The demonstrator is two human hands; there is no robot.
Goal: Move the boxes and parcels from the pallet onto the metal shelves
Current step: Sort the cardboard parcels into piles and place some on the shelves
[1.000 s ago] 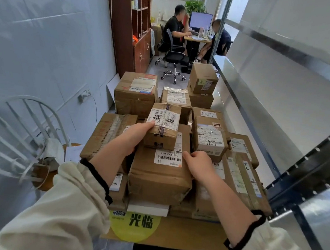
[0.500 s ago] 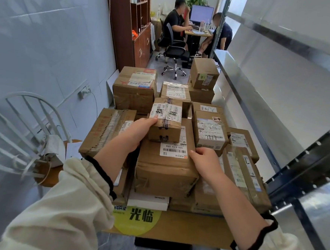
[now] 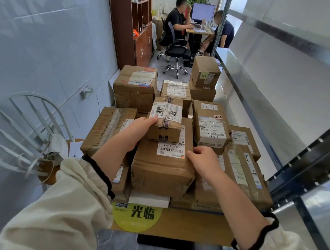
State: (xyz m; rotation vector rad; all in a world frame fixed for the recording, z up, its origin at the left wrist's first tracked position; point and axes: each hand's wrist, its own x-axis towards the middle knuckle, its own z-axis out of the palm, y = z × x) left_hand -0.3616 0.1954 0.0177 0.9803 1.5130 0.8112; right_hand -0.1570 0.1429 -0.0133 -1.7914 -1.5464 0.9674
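Several brown cardboard boxes are stacked on a low wooden pallet (image 3: pixel 188 226). A small taped box (image 3: pixel 165 121) sits on top of a larger brown box (image 3: pixel 161 169) with a barcode label. My left hand (image 3: pixel 138 129) grips the left side of the small box. My right hand (image 3: pixel 200 160) holds the right top edge of the large box, fingers curled over it. The metal shelves (image 3: pixel 259 104) run along the right side, their grey decks bare where visible.
More boxes (image 3: pixel 135 87) fill the far end of the pallet. A white chair (image 3: pixel 23 134) stands at the left by the wall. A wooden cabinet (image 3: pixel 132 25) and two seated people at a desk (image 3: pixel 200 30) are at the back.
The two stacked boxes have risen and shifted slightly away from me, with both hands still on them. The view has tilted a little.
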